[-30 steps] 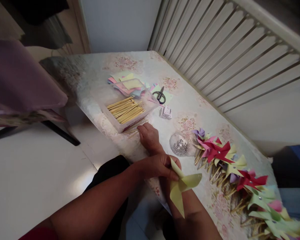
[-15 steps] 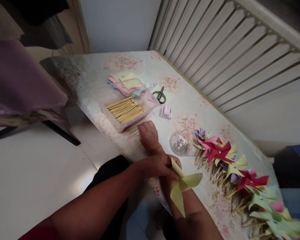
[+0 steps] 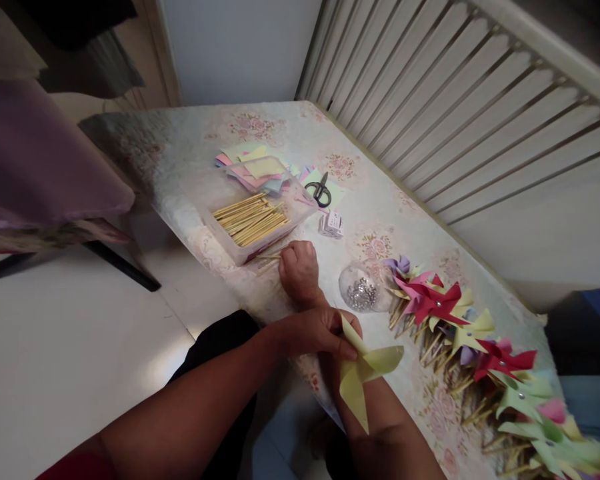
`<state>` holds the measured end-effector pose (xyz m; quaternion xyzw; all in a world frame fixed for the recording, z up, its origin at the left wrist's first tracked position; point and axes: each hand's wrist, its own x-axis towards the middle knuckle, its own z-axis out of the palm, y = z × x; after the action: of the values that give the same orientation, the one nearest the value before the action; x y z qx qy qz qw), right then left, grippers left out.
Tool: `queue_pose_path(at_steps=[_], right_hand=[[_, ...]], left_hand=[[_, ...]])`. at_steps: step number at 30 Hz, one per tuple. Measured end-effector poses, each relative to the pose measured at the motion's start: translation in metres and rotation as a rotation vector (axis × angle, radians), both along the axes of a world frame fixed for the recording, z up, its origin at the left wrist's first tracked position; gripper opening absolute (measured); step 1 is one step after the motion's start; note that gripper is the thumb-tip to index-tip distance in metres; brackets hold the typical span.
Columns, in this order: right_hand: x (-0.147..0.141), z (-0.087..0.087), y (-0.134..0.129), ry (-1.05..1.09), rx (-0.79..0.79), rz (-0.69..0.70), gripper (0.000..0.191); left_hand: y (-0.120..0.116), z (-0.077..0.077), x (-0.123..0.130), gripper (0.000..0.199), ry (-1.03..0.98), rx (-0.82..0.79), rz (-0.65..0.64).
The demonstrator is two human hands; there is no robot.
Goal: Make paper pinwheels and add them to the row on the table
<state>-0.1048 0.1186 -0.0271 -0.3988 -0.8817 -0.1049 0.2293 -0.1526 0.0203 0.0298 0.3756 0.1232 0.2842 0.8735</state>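
Left hand (image 3: pixel 314 333): thumb and fingers pinched together on a pale yellow paper pinwheel (image 3: pixel 353 390), its blades spreading to the right of the fingertips and below them. The left forearm crosses over the right one.

Right hand (image 3: pixel 299 272): fingers curled in at the table (image 3: pixel 400 227), knuckles up, beside a few loose sticks (image 3: pixel 267 260) lying to the left of the fingers. The fingertips are hidden, so whether they grip a stick I cannot tell; they seem to touch the stick ends.

Beyond and left of the right fingers: a clear plastic box (image 3: pixel 236 253) holding many wooden sticks (image 3: pixel 250 220). Past the box, coloured paper sheets (image 3: pixel 263 167). Up and right of the same fingers: a small printed box (image 3: pixel 331 225), then dark-handled scissors (image 3: pixel 320 193) on paper.

Right of the right hand: a clear round container (image 3: pixel 347 277) with small silvery pieces (image 3: pixel 362 293). Right of the left hand's pinwheel: a row of stick-mounted pinwheels (image 3: pixel 439 304), red, pink, purple, yellow and green, laid along the table.
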Motion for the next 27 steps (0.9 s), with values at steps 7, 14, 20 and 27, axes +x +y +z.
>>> queue_pose_path(at_steps=[7,14,20,27], right_hand=[[0.01,0.0,-0.013,0.04,-0.13,0.218,0.025],[0.01,0.0,-0.013,0.081,-0.206,0.292,0.025],[0.01,-0.005,-0.01,0.066,-0.222,0.255,0.028],[0.008,0.003,-0.018,-0.031,-0.176,0.148,0.022]], left_hand=[[-0.001,-0.001,0.0,0.039,-0.019,-0.004,-0.002],[-0.002,0.001,0.0,0.032,-0.01,0.021,-0.001],[-0.002,0.0,0.001,0.031,-0.001,0.021,0.008],[-0.003,0.003,0.005,0.027,0.024,0.005,0.062]])
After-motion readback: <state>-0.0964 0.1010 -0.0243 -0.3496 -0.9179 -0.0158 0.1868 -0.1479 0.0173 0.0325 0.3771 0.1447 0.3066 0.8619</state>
